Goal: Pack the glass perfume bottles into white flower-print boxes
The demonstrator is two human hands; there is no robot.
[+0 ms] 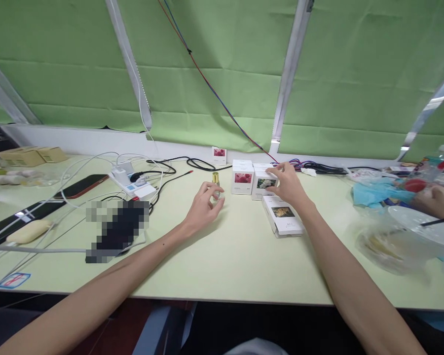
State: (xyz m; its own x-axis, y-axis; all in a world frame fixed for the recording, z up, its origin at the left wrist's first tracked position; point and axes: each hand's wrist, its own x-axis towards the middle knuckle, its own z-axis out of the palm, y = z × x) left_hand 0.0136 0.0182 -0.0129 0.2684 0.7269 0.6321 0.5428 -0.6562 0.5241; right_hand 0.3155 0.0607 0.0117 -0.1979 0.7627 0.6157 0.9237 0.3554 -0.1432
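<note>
My left hand is curled around a small upright glass bottle with a gold cap; the fingers partly hide its body. With fingers and thumb, my right hand grips a white box with a white-flower picture from its right side. Directly to the left of that box stands a white box with a pink-flower picture. A flatter white box with a yellow-flower picture lies in front, below my right wrist.
A small pink-flower card stands at the back. Left are a power strip, cables, a dark phone and yellowish boxes. On the right are a lidded plastic container, blue cloth and another person's hand.
</note>
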